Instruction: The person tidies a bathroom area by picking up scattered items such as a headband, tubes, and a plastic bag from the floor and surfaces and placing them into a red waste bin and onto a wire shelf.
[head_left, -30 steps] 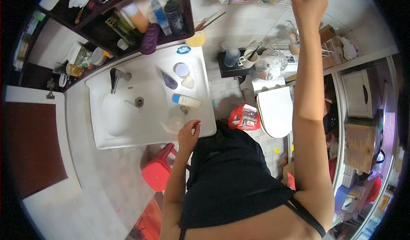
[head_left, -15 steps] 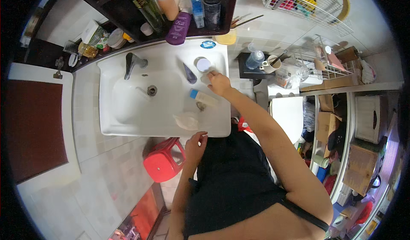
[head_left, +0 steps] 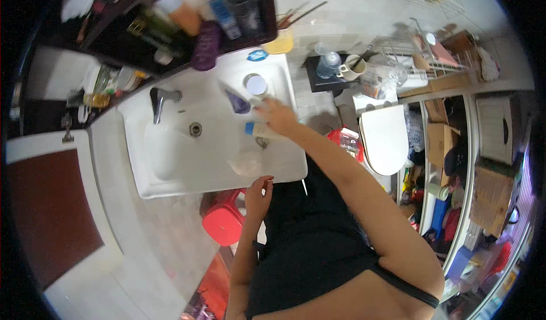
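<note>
My right hand (head_left: 277, 117) reaches over the right part of the white sink (head_left: 165, 178). Its fingers are smeared by motion, close to a purple tube (head_left: 238, 102) and a pale tube with a blue cap (head_left: 259, 129); whether they grip anything cannot be told. Behind them stands a small jar with a white lid (head_left: 256, 85). At the sink's front edge my left hand (head_left: 259, 196) is curled, thumb and fingers together; anything inside is too small to make out. Beyond it lies a pale, translucent crumpled thing (head_left: 245, 163). A small dark looped item (head_left: 262, 142) sits by the tube.
A faucet (head_left: 159, 102) rises at the sink's back left. The dark shelf (head_left: 114, 38) above holds several bottles, including a purple bottle (head_left: 206, 46). Below the front edge is a red stool (head_left: 223, 220). To the right stand a toilet with its lid down (head_left: 385, 141) and crowded shelves.
My view has turned, tilting the sink in the picture. My right hand has shifted toward the purple and blue-capped tubes. The left hand stays curled at the sink's front edge.
</note>
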Available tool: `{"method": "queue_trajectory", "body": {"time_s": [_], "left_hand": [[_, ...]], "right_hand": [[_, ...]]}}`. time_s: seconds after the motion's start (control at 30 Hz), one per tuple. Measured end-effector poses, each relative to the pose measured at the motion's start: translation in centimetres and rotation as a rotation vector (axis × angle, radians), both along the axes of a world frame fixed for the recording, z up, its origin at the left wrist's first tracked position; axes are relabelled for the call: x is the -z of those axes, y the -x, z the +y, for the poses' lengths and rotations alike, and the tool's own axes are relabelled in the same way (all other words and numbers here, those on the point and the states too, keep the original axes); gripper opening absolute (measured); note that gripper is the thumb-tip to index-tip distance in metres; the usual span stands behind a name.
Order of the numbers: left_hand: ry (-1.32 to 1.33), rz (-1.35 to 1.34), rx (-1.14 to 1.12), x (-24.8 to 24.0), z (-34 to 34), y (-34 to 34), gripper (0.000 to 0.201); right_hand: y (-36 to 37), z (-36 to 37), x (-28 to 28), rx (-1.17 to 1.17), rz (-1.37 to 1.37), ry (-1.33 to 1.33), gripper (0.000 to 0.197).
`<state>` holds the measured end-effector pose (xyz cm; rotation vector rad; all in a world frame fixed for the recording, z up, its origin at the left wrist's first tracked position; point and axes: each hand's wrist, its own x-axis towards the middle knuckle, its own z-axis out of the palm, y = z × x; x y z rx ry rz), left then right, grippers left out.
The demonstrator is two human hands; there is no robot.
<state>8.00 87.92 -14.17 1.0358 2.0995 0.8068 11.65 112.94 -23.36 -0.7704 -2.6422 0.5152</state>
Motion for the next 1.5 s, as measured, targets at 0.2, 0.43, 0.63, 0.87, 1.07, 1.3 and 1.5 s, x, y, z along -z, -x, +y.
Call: {"method": "queue_trajectory", "body": {"time_s": [0.2,0.43,0.63,0.87,1.07,1.3,1.5], "left_hand": [[-0.053,-0.009,0.164,-0.4,4.2,-0.9,0.016],[0.08,-0.137,0.179,1.5,3.7,-1.9,0.017],[0.011,-0.053,0.324,1.3,6.1,-3.9,0.017],[0.069,0.001,0.394,0.7,8.7,-5.2,0.018],[0.058,0.048,0.421,0.7,9.6,-6.3,0.019],[0.1,0.038,0.375,1.4,8.3,-7.4,0.018],[0.096,0.032,0.314,0.6,8.2,-9.2,0.017]], "right_hand": [[0.0,1.0,2.2,0.027,-0.132,-0.006,0.031],[-12.8,-1.0,-0.8,0.24,0.527,0.258,0.073],[-33.5,-6.7,10.8,1.151,0.688,0.899,0.066],[-39.7,-11.6,12.5,1.336,0.414,1.342,0.083],[-38.3,-10.9,13.6,1.192,0.091,0.978,0.079],[-37.9,-8.4,14.2,1.141,-0.07,0.945,0.086],[-39.9,-7.7,16.9,1.098,-0.03,0.711,0.093]]}}
